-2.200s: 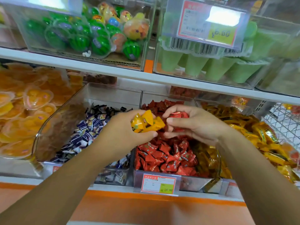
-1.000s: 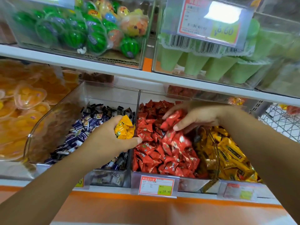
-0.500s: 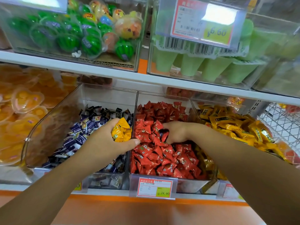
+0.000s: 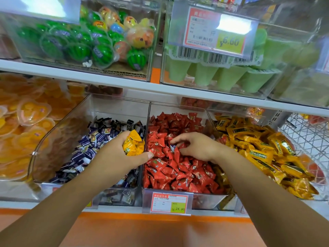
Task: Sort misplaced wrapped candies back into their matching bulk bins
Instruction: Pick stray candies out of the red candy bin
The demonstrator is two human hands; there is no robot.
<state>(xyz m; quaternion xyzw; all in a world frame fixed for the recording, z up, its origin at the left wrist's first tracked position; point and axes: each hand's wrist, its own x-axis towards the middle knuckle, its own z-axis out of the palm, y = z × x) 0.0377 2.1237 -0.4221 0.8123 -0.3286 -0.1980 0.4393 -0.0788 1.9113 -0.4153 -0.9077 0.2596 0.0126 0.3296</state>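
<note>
Gathering strays: left hand (image 4: 114, 155) clamps yellow candies (image 4: 132, 144); right hand (image 4: 198, 147), fingers apart over red bin (image 4: 178, 108), must pinch another

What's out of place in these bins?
Yellow candies are gripped in the left hand over the purple bin, not the yellow bin at right. Something bluish shows among the red candies by the right hand.

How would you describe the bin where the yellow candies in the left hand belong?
On the orange-fronted bottom shelf, three clear plastic bins of small wrapped candies stand side by side. Take the rightmost clear bin, beside the white wire basket. It alone holds yellow-gold wrappers with dark labels; its neighbour holds red wrapped candies.
</note>
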